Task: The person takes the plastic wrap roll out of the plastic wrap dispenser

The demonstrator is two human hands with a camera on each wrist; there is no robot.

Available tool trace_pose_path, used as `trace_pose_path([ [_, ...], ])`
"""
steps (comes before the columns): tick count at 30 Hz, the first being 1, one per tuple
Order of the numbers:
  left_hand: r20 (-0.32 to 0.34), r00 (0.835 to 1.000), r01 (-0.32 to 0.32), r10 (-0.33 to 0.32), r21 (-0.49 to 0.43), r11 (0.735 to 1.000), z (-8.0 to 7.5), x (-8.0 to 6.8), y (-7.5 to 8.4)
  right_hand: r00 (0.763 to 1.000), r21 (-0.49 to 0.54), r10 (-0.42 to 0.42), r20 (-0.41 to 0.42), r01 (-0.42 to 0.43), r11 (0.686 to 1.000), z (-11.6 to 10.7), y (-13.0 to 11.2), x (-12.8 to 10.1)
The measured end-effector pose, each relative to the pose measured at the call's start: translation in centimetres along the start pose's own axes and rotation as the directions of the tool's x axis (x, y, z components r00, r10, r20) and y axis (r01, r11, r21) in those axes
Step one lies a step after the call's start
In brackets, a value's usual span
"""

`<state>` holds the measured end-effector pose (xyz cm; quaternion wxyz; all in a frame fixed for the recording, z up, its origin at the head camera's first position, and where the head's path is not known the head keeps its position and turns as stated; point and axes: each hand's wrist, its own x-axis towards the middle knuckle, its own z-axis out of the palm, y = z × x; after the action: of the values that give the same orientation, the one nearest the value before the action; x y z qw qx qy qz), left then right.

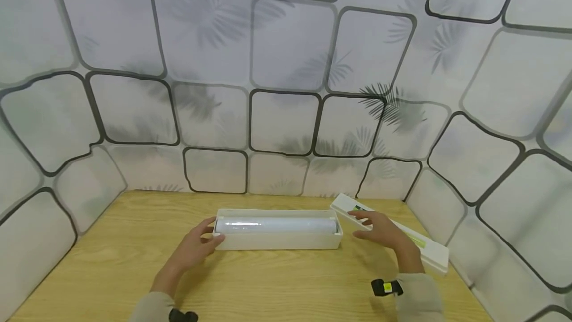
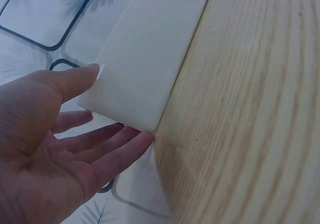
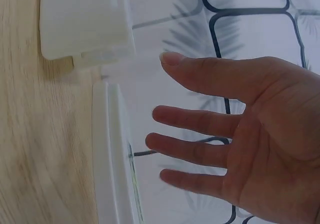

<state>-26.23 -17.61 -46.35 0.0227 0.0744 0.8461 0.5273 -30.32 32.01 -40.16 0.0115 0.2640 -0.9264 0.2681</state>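
The left hand point(image 1: 193, 251) grasps the near end of the box point(image 1: 277, 242): its thumb lies on the wall facing the person, and its fingers go round the end. The left wrist view shows the thumb tip near the upper edge and fingertips at the lower corner, though how firmly they press cannot be told.

The right hand point(image 1: 382, 232) is released, its fingers spread with nothing between them. It hangs above the lid point(image 1: 434, 253) and just beyond the box's other end; the right wrist view shows its fingertips apart from both.

The box stands between the hands on the desk point(image 1: 268, 287), uncovered side up. The roll point(image 1: 279, 225), pale and glossy, lies lengthwise inside it and takes up nearly the whole length. The lid rests slantwise on the desk, running behind and beneath the right hand and out past its wrist, with green print on its upper face.

Judging by how things lie, uncovering is done: the lid is off and set aside, and the roll is in plain sight. The work seems at an early or a late point, and one moment cannot settle which. The roll is not out of the box, and the lid is not on it.
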Motion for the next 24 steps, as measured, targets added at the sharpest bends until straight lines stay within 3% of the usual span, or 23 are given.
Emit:
trace_pose_path([
  [9, 0.007, 1.000, -0.012, 0.012, 0.013, 1.000, 0.0, 0.0, 0.1, 1.000, -0.011, -0.015, -0.017, 0.015, 1.000, 1.5, -1.7, 1.2],
  [24, 0.008, 1.000, -0.017, 0.017, 0.014, 1.000, 0.0, -0.1, 0.2, 0.994, -0.073, -0.097, 0.059, 0.101, 0.992, 2.9, -3.9, 4.4],
])
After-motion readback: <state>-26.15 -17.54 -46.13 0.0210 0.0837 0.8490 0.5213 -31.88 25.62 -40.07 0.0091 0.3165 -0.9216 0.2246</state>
